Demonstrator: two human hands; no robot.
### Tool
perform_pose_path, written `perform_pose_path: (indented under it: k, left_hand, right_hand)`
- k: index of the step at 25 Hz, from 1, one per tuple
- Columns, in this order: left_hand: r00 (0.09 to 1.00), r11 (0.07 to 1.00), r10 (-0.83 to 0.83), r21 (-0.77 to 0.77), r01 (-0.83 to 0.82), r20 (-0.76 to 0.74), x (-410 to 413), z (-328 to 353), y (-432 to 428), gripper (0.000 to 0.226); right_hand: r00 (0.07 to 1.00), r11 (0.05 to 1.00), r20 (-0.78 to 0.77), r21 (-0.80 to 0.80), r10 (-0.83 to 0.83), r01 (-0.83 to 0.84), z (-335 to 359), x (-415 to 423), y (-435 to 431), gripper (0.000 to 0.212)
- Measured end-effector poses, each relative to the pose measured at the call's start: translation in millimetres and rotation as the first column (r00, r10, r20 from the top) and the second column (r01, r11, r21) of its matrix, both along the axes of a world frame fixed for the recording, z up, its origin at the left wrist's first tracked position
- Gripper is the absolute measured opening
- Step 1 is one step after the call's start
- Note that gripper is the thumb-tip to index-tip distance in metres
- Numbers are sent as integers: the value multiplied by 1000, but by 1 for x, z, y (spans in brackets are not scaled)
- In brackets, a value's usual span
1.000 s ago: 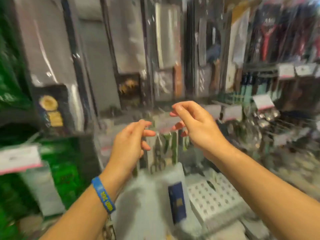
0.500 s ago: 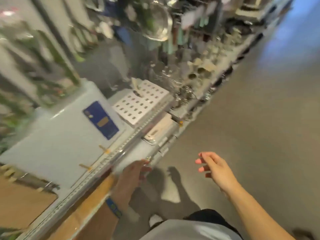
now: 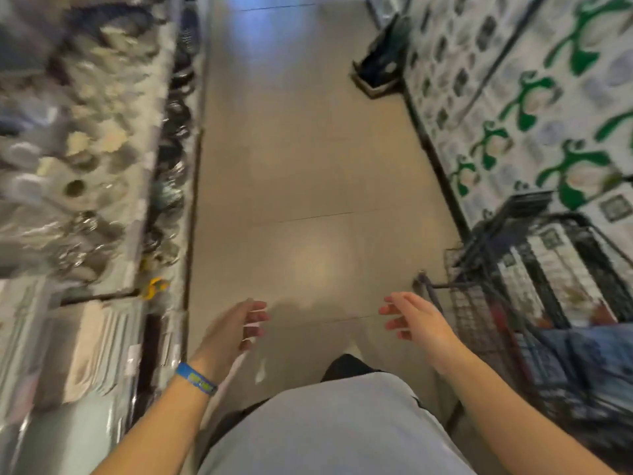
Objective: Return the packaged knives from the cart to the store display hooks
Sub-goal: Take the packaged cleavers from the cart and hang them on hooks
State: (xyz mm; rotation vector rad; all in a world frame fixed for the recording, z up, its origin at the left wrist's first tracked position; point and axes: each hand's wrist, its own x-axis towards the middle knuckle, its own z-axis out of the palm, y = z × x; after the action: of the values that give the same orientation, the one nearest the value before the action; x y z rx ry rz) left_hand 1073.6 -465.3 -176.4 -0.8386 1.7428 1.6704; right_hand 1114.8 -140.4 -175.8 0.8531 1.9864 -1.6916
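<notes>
Black wire forms the cart (image 3: 513, 296), which stands at the right of the aisle just beside the right hand (image 3: 416, 320); its contents are too blurred to make out any packaged knives. Both hands are empty with fingers loosely spread, the left hand (image 3: 236, 325) wearing a blue wristband (image 3: 196, 378). Half a second ago the view faced the shelves (image 3: 102, 166) on the left; now it looks down the beige floor (image 3: 301, 166), with the cart newly in sight.

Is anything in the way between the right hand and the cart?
Nothing visible is. The right hand is open and empty over bare floor, and the black wire cart stands just to its right with only open air between them. The left hand is empty too.
</notes>
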Motion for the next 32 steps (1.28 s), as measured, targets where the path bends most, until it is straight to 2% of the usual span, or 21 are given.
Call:
perform_pose_path:
  k: [4,8,12,16,20,22,27,29,32]
  left_hand:
    - [955,955,-295,-26,294,-33,-49,15,90,26]
    - [881,880,-471,-53,473,41,-93,2,132,28]
    - [751,750,-643,-78,657,150,-153,-33,176,28]
    - [585,582,-791,-77,810,181,-229,-48,234,28]
    - [411,407,-897,-63,911,159,-300,-51,303,31]
    - [330,323,-931,-71,944,153,-320,-52,338,31]
    - [170,159,-965,-72,985,201,-319,-56,417,30]
    - [158,140,-965,-100,985,208,-309,-58,446,30]
    - [142,109,-972,-174,979,188,-292,-61,481,28]
  right_hand:
    - [983,983,1,-7,-185,185,3,0,47,20]
    - [926,925,33,-33,-377,378,-9,12,65,21]
    - [799,801,100,-21,-593,598,-30,14,76,22]
    - [676,686,152,26,-721,727,-32,-14,87,19]
    - [519,529,168,17,-838,849,-32,-59,103,18]
    - [473,481,164,15,-866,877,-34,-71,111,19]
    - [372,367,176,-61,-912,928,-44,-64,134,21]
    - [370,360,199,-84,-908,929,-49,-58,159,20]
    - [423,416,203,-81,-883,906,-51,-50,203,20]
